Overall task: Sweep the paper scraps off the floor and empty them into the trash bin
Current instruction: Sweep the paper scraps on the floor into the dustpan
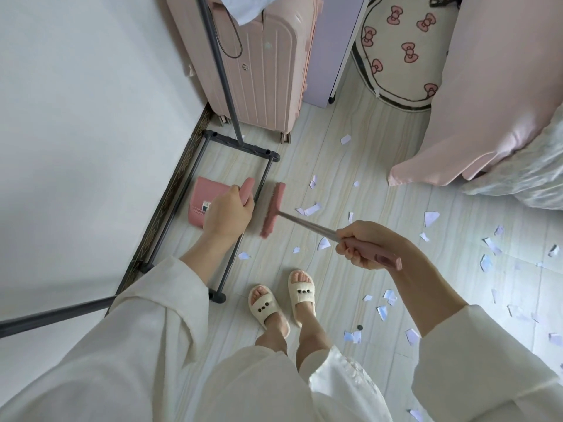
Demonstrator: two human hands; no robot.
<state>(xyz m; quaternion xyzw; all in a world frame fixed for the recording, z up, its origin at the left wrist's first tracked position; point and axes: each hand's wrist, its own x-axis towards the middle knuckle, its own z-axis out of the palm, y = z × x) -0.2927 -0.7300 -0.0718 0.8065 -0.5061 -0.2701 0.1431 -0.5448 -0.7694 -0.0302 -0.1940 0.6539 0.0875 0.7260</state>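
Pink dustpan [204, 205] gripped in left hand [228, 213], broom [274, 210] handle clamped in right hand [362, 245]; paper scraps [310, 208] unswept across frame right, bin unseen.

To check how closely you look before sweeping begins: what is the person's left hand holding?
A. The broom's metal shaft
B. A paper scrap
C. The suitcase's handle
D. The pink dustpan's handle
D: the left hand grips the handle of the pink dustpan, while the right hand holds the broom by its grip.
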